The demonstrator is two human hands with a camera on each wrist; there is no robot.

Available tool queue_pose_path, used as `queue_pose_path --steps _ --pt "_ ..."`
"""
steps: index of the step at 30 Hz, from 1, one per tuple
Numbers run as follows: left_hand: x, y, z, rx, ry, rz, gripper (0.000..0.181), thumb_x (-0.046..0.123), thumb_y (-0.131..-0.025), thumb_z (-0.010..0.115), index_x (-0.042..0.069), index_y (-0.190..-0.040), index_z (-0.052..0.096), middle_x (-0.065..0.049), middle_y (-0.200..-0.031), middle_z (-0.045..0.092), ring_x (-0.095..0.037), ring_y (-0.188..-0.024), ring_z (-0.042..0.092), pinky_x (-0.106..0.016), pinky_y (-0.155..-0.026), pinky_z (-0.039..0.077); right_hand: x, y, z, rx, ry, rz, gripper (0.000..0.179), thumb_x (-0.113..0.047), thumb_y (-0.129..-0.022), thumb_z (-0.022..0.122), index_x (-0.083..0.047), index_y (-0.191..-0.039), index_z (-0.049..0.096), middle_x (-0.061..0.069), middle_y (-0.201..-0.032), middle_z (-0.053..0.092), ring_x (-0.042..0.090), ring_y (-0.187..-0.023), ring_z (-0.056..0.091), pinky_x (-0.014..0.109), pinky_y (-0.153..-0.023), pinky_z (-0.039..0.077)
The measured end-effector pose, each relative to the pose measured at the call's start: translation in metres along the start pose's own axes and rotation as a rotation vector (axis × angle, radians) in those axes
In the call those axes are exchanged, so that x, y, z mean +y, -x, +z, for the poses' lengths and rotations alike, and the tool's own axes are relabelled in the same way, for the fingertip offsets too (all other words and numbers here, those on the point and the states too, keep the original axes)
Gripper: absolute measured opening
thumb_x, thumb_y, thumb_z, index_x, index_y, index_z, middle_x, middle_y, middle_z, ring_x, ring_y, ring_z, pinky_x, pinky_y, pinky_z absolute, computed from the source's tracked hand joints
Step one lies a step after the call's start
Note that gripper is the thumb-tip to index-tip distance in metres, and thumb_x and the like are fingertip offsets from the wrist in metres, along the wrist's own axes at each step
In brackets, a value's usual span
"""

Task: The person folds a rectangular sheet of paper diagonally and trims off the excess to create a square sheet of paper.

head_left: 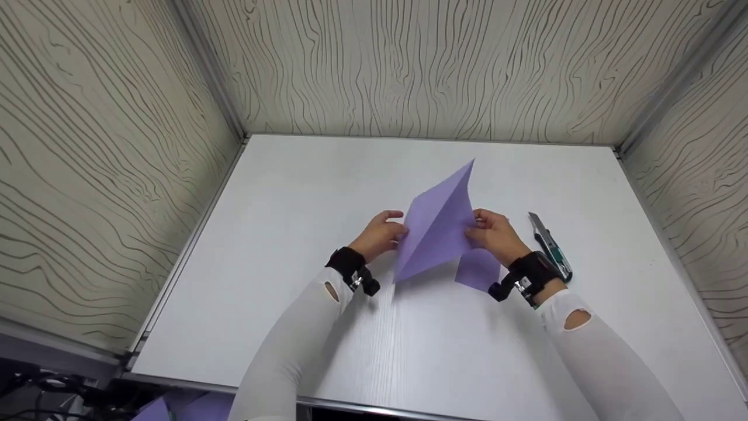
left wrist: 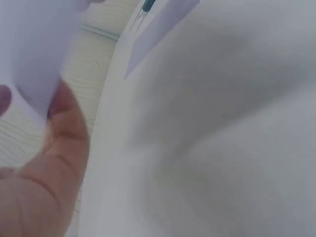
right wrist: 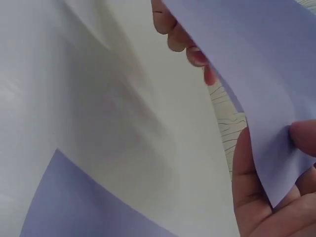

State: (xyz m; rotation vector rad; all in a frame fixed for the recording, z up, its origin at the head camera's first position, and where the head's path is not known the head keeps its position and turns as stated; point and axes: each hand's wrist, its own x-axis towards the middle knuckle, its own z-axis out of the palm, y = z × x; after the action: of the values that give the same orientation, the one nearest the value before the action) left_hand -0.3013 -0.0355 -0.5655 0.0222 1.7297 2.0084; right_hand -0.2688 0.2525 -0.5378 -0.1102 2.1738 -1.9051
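Observation:
A purple sheet of paper (head_left: pixel 439 225) with a diagonal crease is held up above the white table between both hands. My left hand (head_left: pixel 380 237) pinches its left corner between thumb and fingers. At the right corner, my right hand (head_left: pixel 497 238) grips the sheet, thumb on the near face and fingers behind; the right wrist view shows this hold on the paper (right wrist: pixel 269 148) up close. A smaller purple piece of paper (head_left: pixel 478 270) lies flat on the table below the right hand, partly covered by it.
A utility knife (head_left: pixel 551 248) with its blade out lies on the table (head_left: pixel 304 193) just right of the right hand. Patterned panels (head_left: pixel 409 70) stand around the back and sides. More purple paper (head_left: pixel 204 407) shows below the table's front left edge.

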Motion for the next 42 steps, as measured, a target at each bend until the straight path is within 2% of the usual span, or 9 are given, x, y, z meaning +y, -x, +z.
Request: queue_pose_path --steps 4,9,14,19,22,29,33,37,42 --pt "0.0 -0.001 -0.011 0.15 -0.029 0.097 0.049 -0.01 -0.089 0.062 -0.001 -0.134 0.046 -0.004 -0.096 0.056 -0.015 -0.078 0.058 -0.025 -0.069 0.054 0.011 -0.002 -0.004 0.058 0.083 0.051 0.013 0.002 -0.101 0.061 0.004 -0.113 0.061 -0.003 -0.095 0.071 0.011 -0.091 0.07 0.026 -0.076 0.06" --pt "-0.001 -0.001 -0.023 0.272 -0.231 0.206 0.02 -0.011 -0.089 0.066 -0.004 -0.108 0.06 -0.005 -0.093 0.059 -0.013 -0.076 0.058 -0.022 -0.066 0.055 0.025 -0.005 -0.003 0.121 0.22 0.092 0.011 -0.005 -0.1 0.066 0.004 -0.106 0.066 -0.004 -0.088 0.067 0.009 -0.082 0.063 0.023 -0.068 0.052" --pt "-0.004 -0.003 -0.035 0.343 -0.457 0.234 0.024 -0.003 -0.091 0.068 -0.005 -0.113 0.075 -0.017 -0.11 0.073 -0.014 -0.085 0.062 -0.022 -0.074 0.053 0.033 -0.006 0.008 0.104 0.265 0.149 0.021 -0.009 -0.102 0.069 -0.002 -0.083 0.065 -0.002 -0.075 0.067 0.007 -0.066 0.068 0.022 -0.06 0.059" --pt "-0.009 -0.01 -0.044 0.304 -0.621 0.167 0.051 0.011 -0.088 0.08 -0.004 -0.135 0.068 -0.023 -0.138 0.068 -0.03 -0.118 0.064 -0.038 -0.104 0.055 0.037 -0.006 0.021 0.071 0.362 0.228 0.026 -0.015 -0.104 0.071 0.002 -0.084 0.07 -0.001 -0.059 0.066 0.008 -0.049 0.065 0.022 -0.051 0.057" --pt "-0.016 -0.014 -0.046 0.251 -0.73 0.147 0.068 0.02 -0.088 0.086 -0.007 -0.145 0.058 -0.026 -0.15 0.059 -0.039 -0.14 0.057 -0.047 -0.123 0.045 0.04 -0.008 0.028 0.064 0.442 0.264 0.028 -0.019 -0.103 0.071 0.002 -0.085 0.072 0.0 -0.057 0.065 0.008 -0.048 0.062 0.022 -0.048 0.054" --pt "-0.028 -0.02 -0.046 0.211 -1.029 0.121 0.09 0.032 -0.084 0.091 -0.007 -0.154 0.051 -0.024 -0.155 0.052 -0.039 -0.145 0.053 -0.046 -0.126 0.043 0.044 -0.011 0.04 0.03 0.613 0.225 0.033 -0.02 -0.097 0.072 -0.003 -0.069 0.072 -0.001 -0.05 0.063 0.01 -0.043 0.06 0.024 -0.043 0.047" --pt "-0.029 -0.019 -0.041 0.282 -1.182 0.143 0.083 0.038 -0.078 0.095 -0.005 -0.142 0.061 -0.024 -0.154 0.049 -0.041 -0.141 0.051 -0.052 -0.118 0.049 0.042 -0.015 0.043 0.036 0.747 0.209 0.033 -0.023 -0.094 0.074 -0.005 -0.067 0.07 -0.001 -0.054 0.062 0.013 -0.049 0.06 0.026 -0.046 0.045" --pt "-0.028 -0.015 -0.034 0.318 -1.322 0.224 0.067 0.038 -0.079 0.095 0.001 -0.129 0.068 -0.021 -0.153 0.049 -0.038 -0.139 0.049 -0.052 -0.111 0.051 0.037 -0.019 0.046 0.043 0.9 0.178 0.028 -0.026 -0.092 0.076 -0.003 -0.078 0.067 0.003 -0.065 0.059 0.02 -0.06 0.058 0.031 -0.052 0.043" --pt "-0.028 -0.012 -0.024 0.119 -1.456 0.353 0.043 0.016 -0.095 0.077 0.01 -0.138 0.071 -0.016 -0.154 0.059 -0.036 -0.143 0.055 -0.051 -0.116 0.051 0.034 -0.023 0.055 0.038 0.962 -0.003 0.027 -0.008 -0.086 0.076 0.004 -0.108 0.065 0.018 -0.097 0.067 0.037 -0.09 0.066 0.048 -0.077 0.056"
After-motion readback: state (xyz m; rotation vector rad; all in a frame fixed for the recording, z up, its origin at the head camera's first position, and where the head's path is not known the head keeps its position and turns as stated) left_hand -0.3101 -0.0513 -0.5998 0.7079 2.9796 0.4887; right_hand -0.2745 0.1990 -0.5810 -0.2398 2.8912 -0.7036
